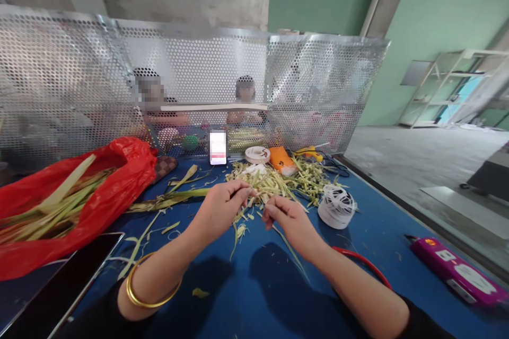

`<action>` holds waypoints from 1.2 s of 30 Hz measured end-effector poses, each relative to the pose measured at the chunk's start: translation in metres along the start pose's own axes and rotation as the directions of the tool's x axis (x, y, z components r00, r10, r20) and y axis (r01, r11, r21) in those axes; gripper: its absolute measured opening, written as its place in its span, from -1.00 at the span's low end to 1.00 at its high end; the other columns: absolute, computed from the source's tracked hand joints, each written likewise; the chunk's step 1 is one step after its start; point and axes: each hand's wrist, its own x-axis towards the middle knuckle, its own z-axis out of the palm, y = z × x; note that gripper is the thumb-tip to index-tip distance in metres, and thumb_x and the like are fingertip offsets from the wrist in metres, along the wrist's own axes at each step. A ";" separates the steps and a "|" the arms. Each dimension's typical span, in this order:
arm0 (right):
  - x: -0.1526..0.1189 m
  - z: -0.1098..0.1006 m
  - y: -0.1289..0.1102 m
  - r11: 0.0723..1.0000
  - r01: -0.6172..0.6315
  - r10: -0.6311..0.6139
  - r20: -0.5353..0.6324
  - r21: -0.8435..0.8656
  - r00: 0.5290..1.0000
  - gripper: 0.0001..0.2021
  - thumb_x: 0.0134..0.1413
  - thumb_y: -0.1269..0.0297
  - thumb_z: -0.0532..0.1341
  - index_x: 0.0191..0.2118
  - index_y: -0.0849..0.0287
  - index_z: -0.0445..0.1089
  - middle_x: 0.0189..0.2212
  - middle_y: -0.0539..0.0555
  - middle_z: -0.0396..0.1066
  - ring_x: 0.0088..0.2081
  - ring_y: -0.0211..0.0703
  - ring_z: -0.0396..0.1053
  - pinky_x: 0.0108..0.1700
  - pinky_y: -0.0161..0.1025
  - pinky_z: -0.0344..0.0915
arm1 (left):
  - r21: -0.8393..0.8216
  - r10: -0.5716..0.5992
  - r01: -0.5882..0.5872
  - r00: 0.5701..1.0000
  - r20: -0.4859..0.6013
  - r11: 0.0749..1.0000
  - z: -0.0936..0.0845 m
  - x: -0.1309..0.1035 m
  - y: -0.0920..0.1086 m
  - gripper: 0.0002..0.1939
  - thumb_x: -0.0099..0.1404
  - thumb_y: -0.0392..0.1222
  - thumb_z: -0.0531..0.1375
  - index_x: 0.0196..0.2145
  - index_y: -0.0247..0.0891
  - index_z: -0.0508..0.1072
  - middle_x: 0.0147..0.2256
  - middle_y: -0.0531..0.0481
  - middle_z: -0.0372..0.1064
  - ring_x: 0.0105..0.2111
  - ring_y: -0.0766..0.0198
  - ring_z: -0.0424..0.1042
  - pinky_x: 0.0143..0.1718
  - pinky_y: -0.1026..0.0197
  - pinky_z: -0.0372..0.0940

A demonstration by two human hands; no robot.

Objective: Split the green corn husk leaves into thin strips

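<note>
My left hand (222, 206), a gold bangle on its wrist, has thumb and forefinger pinched together. My right hand (292, 222) is a little to its right, its fingers curled closed. Whatever lies between the fingertips of either hand is too small to make out. Below the right hand a thin green leaf strip (292, 251) slants across the blue table; I cannot tell whether the fingers hold it. Just beyond both hands spreads a pile of pale green, husk-like shreds (274, 183). A small split husk piece (240, 231) lies between and below the hands.
Left are a red plastic bag (131, 156) of long leaves and a dark tablet (67, 286). A lit phone (218, 147), tape roll (257, 155), orange packet (283, 160) and white strip roll (336, 206) stand ahead. A purple box (457, 270) lies right. Perforated metal screen (214, 63) behind; people beyond.
</note>
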 end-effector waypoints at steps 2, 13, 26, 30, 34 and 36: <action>-0.007 0.006 -0.004 0.971 0.155 -0.166 -0.047 -0.179 0.985 -0.78 0.20 0.28 0.08 -0.48 0.16 0.28 -0.48 0.02 0.34 -0.39 -0.20 0.32 -0.28 -0.25 0.24 | 0.064 -0.010 0.012 0.999 -0.033 0.998 0.001 0.002 -0.004 -0.74 0.29 -0.15 0.02 -0.47 -0.27 0.39 -0.59 0.11 0.24 -0.56 0.36 0.19 -0.52 0.31 0.10; -0.014 -0.006 -0.020 0.858 0.315 -0.284 0.135 -0.407 0.949 -0.79 0.21 0.33 0.06 -0.47 0.15 0.24 -0.53 -0.02 0.23 -0.47 -0.25 0.15 -0.42 -0.30 0.09 | 0.462 0.140 -0.327 0.909 0.392 0.824 0.021 -0.010 -0.013 -0.78 0.24 -0.34 0.03 -0.44 -0.27 0.45 -0.45 -0.06 0.43 -0.42 0.22 0.39 -0.38 0.24 0.20; -0.007 0.010 -0.009 0.770 -0.077 0.147 -0.059 0.633 0.987 -0.80 0.07 0.19 0.22 -0.47 0.16 0.28 -0.46 -0.01 0.30 -0.50 -0.31 0.21 -0.38 -0.29 0.24 | -0.280 -0.122 0.187 0.965 0.232 0.942 0.015 -0.003 -0.004 -0.75 0.28 -0.10 0.03 -0.47 -0.26 0.35 -0.63 0.17 0.11 -0.66 0.42 0.06 -0.63 0.36 0.01; -0.016 0.015 -0.011 0.988 0.156 -0.153 -0.126 0.014 0.980 -0.83 0.17 0.27 0.12 -0.42 0.15 0.33 -0.37 0.07 0.37 -0.35 -0.18 0.30 -0.24 -0.22 0.25 | 0.219 0.009 -0.032 0.994 0.106 0.975 0.023 -0.004 -0.012 -0.74 0.27 -0.23 0.00 -0.53 -0.26 0.37 -0.59 0.06 0.26 -0.53 0.31 0.24 -0.49 0.29 0.10; -0.015 0.002 -0.012 0.853 0.314 -0.303 0.093 -0.416 0.948 -0.86 0.16 0.40 0.08 -0.39 0.17 0.35 -0.30 0.12 0.39 -0.29 -0.14 0.31 -0.21 -0.19 0.21 | 0.301 0.085 -0.272 0.853 0.515 0.914 0.012 -0.010 -0.008 -0.81 0.15 -0.36 0.09 -0.54 -0.25 0.45 -0.56 0.03 0.35 -0.51 0.28 0.31 -0.44 0.27 0.12; -0.010 -0.005 -0.011 0.905 0.275 -0.242 0.138 -0.326 0.960 -0.84 0.16 0.38 0.10 -0.44 0.17 0.33 -0.38 0.08 0.38 -0.36 -0.18 0.30 -0.29 -0.23 0.22 | 0.002 0.147 -0.212 0.685 0.714 0.977 0.002 -0.009 -0.004 -0.79 0.18 -0.36 0.08 -0.49 -0.22 0.48 -0.58 0.09 0.32 -0.55 0.37 0.29 -0.46 0.32 0.14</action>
